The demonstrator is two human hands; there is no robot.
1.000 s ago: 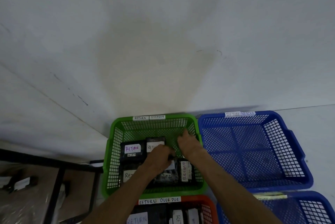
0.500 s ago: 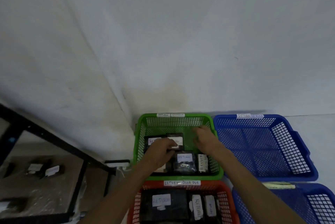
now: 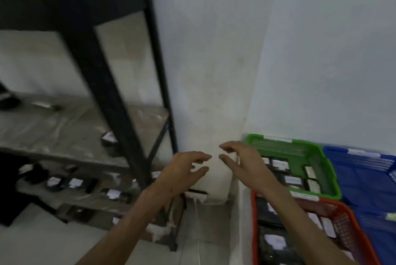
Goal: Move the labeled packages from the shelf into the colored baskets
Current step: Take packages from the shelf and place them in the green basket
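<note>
White wall (image 3: pixel 214 50) and pale floor (image 3: pixel 42 243), whole frame motion-blurred. Packages are small dark pouches, each with a white label; writing unreadable.

Nearest, lower right: red basket (image 3: pixel 353 228) holding about four labeled packages (image 3: pixel 275 240). Beyond it, green basket (image 3: pixel 304 146) against the wall, roughly six packages (image 3: pixel 292 180) inside, white tags on its near and far rims. Two blue baskets at the right edge, one nearer (image 3: pixel 381 234), one farther (image 3: pixel 364 174); no packages visible in them, though both are partly cut off.

Left hand (image 3: pixel 184 170) and right hand (image 3: pixel 242 161) are both raised in front of the wall corner, between the baskets and the rack, palms turned toward each other, fingers loosely spread and curled, gripping nothing. Fingertips near each other but apart. Right forearm crosses over the red basket.

Left: black metal shelf rack (image 3: pixel 102 84). Lower shelf (image 3: pixel 70 196) carries about five or six labeled packages (image 3: pixel 75 183) in a loose row; middle shelf (image 3: pixel 53 131) has one clear package (image 3: pixel 109 138) by the post, other shapes too blurred to count.
</note>
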